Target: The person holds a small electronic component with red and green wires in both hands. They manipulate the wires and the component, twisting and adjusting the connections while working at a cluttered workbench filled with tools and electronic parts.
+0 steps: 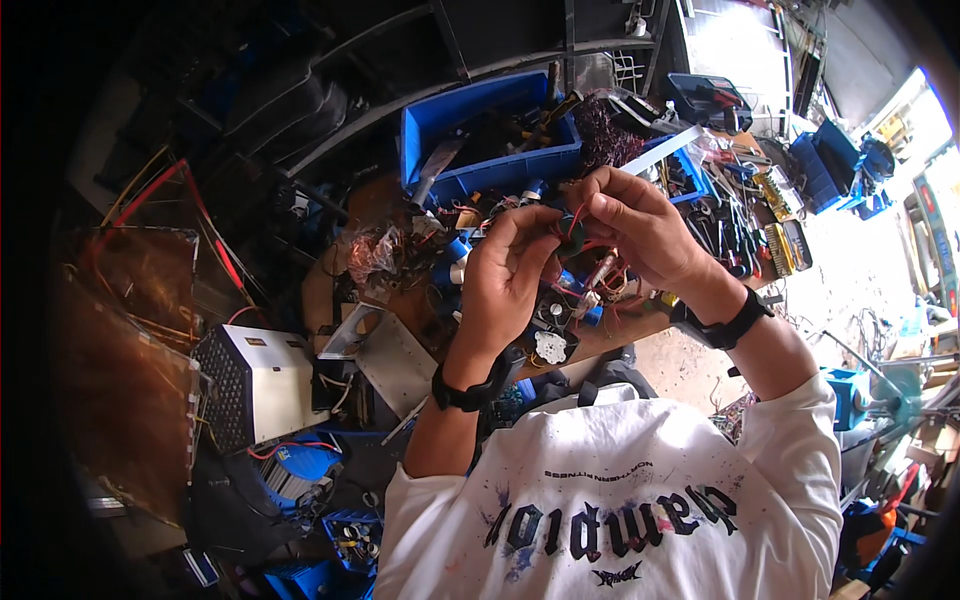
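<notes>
My left hand (508,272) is closed, thumb against fingers, on a small dark green piece (571,236); its exact kind cannot be made out. A thin red wire (578,213) runs up from beside this piece to the fingertips of my right hand (645,222), which pinch it. Both hands are raised over a cluttered wooden workbench (640,327), close together, with the green piece between them. Under them lie loose wires and small electrical parts, partly hidden by my hands. A white perforated disc (550,347) rests near the bench's front edge.
Behind my hands stands a blue bin (490,185) with tools inside. Pliers and other hand tools (735,225) crowd the bench's right side. At left are a clear plastic bag (375,255), a metal panel (390,360) and a white metal case (265,380).
</notes>
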The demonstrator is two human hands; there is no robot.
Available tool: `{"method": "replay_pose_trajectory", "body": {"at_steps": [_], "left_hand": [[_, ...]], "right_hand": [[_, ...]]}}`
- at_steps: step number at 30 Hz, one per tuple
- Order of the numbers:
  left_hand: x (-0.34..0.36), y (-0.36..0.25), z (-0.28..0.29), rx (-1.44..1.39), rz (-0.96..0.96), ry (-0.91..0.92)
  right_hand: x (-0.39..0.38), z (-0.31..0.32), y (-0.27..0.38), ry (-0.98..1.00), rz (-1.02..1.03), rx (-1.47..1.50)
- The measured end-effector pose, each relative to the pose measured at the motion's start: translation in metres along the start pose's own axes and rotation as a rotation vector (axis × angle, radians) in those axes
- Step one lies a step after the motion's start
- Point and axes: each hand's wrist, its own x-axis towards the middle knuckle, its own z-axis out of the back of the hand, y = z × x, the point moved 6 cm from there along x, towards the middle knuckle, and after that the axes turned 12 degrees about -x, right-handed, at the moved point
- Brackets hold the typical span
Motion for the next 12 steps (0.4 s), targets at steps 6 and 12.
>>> {"method": "replay_pose_trajectory", "body": {"at_steps": [6, 12], "left_hand": [[-0.001, 0.003, -0.004, 0.062, -0.031, -0.014], [-0.001, 0.001, -0.009, 0.111, -0.033, 0.002]], "right_hand": [[0.003, 0.007, 0.006, 0.125, -0.111, 0.048], [0.002, -0.001, 0.043, 0.355, 0.023, -0.619]]}}
